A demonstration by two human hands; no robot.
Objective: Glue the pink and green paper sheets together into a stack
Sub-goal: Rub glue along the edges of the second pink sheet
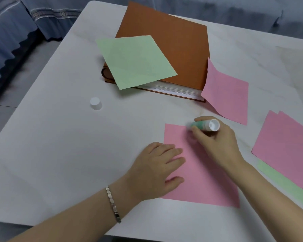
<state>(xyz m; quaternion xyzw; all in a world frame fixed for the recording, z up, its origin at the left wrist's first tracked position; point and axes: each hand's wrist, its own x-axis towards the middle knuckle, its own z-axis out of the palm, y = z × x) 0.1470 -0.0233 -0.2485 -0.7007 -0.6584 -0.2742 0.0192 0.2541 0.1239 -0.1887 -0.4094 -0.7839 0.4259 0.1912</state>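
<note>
On the head camera I see a white table [59, 145] with a pink sheet [199, 180] lying flat at its near edge, right of centre. The left hand [157, 165] lies palm down on that sheet's left margin, fingers straight and spread, holding nothing; a metal bracelet [113, 204] circles its wrist. The right hand [215, 138] is over the far part of the same sheet, its fingers curled round a green glue stick [205, 125]. The stick's white base end faces the camera, and its other end points down-left to the sheet near the far edge. That tip is blurred, so I cannot tell whether it touches the paper. The stick's white cap [95, 103] stands alone on the table, well to the left. Further back lies a thick brown book [173, 49], with a green sheet [135, 62] resting on its cover and overhanging its near left corner. A second pink sheet [229, 96] leans against the book's right side, its lower part on the table. At the right edge I see more pink sheets [287, 151] overlapping, with a strip of green paper [287, 186] showing from beneath them.
</note>
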